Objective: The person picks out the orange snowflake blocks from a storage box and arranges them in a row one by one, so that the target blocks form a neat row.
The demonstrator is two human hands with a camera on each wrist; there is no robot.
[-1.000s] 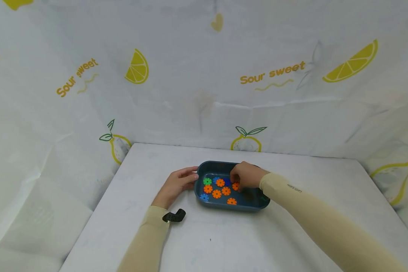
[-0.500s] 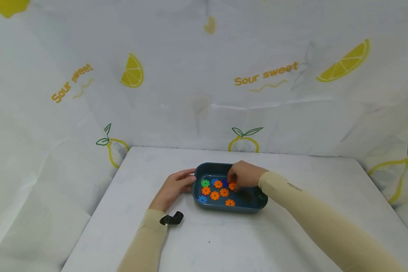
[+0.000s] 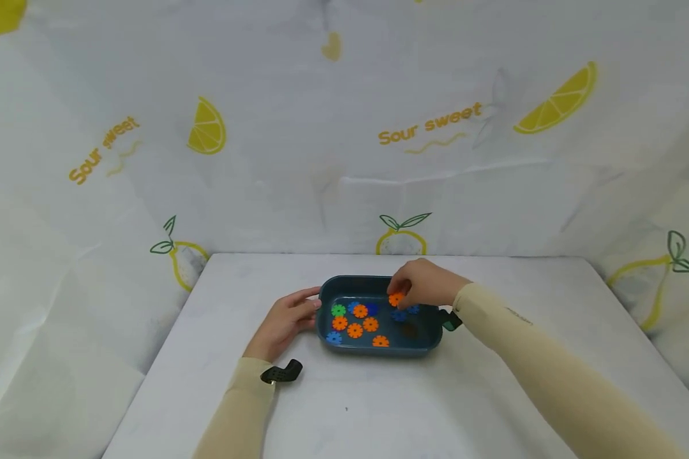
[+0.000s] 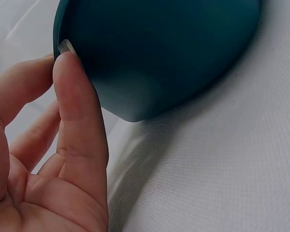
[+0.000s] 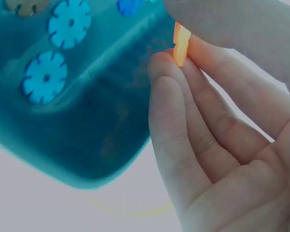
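Observation:
In the head view a dark blue-green oblong tray holds several notched plastic discs, among them an orange disc, a green disc and a light blue disc. At the tray's left end, my left hand holds the rim, thumb and forefinger set at its edge in the left wrist view. Above the tray's back right part, my right hand pinches one orange notched disc. The right wrist view shows this disc edge-on between thumb and fingers, beside two blue discs in the tray.
The tray stands on a white table. A white sheet printed with lemons hangs behind. Black wrist straps show on the left wrist and right wrist.
My right hand has risen from the tray's floor with an orange disc, uncovering blue discs beneath. The left hand stays at the rim. The head view has shifted a little.

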